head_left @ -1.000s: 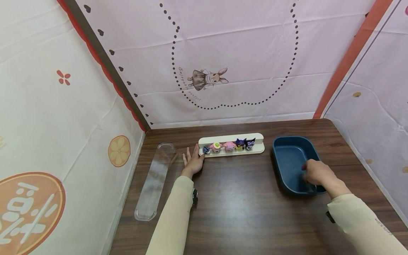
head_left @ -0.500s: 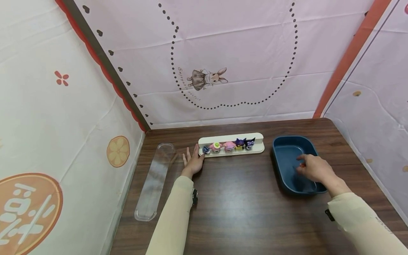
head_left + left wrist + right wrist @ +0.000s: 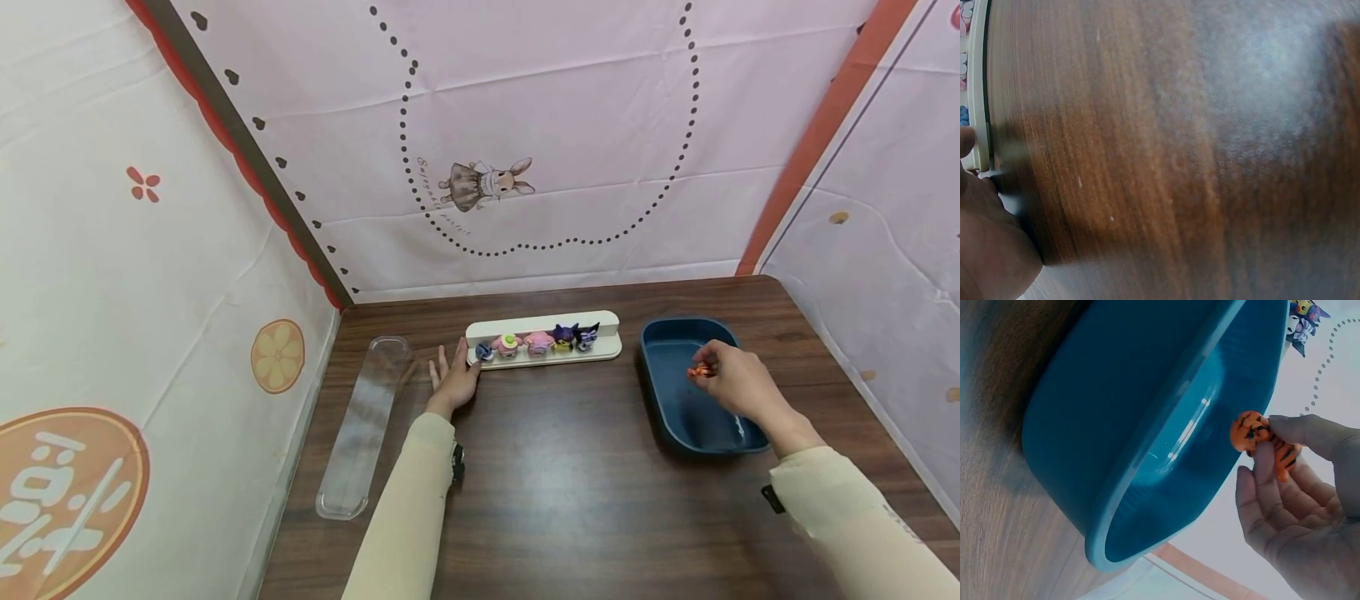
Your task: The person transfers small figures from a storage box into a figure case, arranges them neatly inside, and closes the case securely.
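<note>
My right hand [image 3: 742, 385] pinches an orange, black-striped tiger figurine [image 3: 1250, 431] between thumb and fingers, over the blue bin [image 3: 651, 398]. In the right wrist view the tiger shows beyond the bin's rim. Far left of it, my left hand [image 3: 456, 387] rests at the left end of a long white display stand [image 3: 510, 327], fingers spread and thumb at its front edge. Several small figurines stand in a row on it: a blue one [image 3: 484, 352], two pink ones, a purple-and-yellow one [image 3: 564, 337] and a black-eared one [image 3: 587, 337].
A long clear plastic cover [image 3: 363, 429] lies on the wooden table [image 3: 555, 500], left of my left arm. Printed cloth walls [image 3: 570, 150] close off the back and both sides. The bin stands near the table's right side.
My right hand has risen from inside the bin and shifted away from me, bringing the tiger figurine into sight. The left hand stays at the stand.
</note>
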Motion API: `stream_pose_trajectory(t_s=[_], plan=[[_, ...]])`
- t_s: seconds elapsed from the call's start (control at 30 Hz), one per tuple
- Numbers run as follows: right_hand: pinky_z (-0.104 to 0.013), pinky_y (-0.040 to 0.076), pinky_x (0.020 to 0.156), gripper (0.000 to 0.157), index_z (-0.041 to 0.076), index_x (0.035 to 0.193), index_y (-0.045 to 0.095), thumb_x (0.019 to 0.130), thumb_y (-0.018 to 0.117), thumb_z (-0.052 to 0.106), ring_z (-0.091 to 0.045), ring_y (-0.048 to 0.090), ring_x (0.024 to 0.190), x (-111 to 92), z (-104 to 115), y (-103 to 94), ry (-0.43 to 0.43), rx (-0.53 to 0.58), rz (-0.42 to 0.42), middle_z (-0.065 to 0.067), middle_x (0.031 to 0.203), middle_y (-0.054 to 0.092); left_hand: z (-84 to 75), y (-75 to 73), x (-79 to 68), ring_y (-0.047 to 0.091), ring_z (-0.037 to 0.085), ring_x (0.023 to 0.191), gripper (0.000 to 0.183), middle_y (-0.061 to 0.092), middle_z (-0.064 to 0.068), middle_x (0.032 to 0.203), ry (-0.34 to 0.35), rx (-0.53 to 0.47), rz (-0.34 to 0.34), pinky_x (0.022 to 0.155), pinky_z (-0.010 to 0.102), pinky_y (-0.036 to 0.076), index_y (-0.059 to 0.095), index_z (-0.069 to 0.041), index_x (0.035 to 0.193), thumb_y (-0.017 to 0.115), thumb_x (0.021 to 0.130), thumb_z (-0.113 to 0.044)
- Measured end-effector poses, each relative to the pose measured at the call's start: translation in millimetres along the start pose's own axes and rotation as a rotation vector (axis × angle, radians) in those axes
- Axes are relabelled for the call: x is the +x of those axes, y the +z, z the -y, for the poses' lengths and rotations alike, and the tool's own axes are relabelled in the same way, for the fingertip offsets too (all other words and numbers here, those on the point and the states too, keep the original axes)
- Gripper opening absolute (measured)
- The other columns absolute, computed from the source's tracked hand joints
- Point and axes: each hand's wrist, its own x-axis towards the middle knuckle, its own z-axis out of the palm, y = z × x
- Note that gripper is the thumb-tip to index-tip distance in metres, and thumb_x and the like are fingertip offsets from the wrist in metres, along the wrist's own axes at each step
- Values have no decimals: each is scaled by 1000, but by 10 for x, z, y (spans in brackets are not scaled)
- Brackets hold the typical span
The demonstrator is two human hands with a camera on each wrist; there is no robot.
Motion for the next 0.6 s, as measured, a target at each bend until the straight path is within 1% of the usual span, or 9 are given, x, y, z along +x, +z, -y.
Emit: stream_pose_trajectory(t_s=[0.07,0.2,0.27,0.43,0.6], plan=[[-34,52,63,27,-5,112,64,93,74,11,-24,63,76,2,12,-5,-6,13,-18,-22,97,71,9,6,14,-24,28,161,69,2,-9,176,-2,0,1,124,54,-25,4,-27,168,35,110,-45],[-42,59,67,24,-3,113,67,93,74,8,-28,65,81,7,31,-8,-32,19,-49,-25,102,72,35,17,52,-25,26,160,70,2,-10,176,-11,0,9,124,53,-27,3,-28,168,36,110,-46],[-44,59,68,22,-1,113,68,93,74,7,-28,66,81,11,40,-7,-45,17,-61,-25,103,72,41,19,63,-28,23,159,70,2,-10,176,-14,-2,15,123,53,-27,2,-29,168,36,110,-46],[-40,57,66,20,1,111,71,92,76,6,-27,63,80,35,66,-14,-76,15,-87,-24,104,70,29,7,57,-33,17,157,70,1,-12,176,-29,-3,27,123,53,-28,2,-30,168,36,109,-47],[-50,55,70,17,4,107,75,90,77,6,-30,63,83,57,106,-23,-120,-9,-116,-23,106,68,24,6,59,-27,23,159,70,3,-11,175,-36,1,27,123,53,-28,1,-30,168,36,110,-45]])
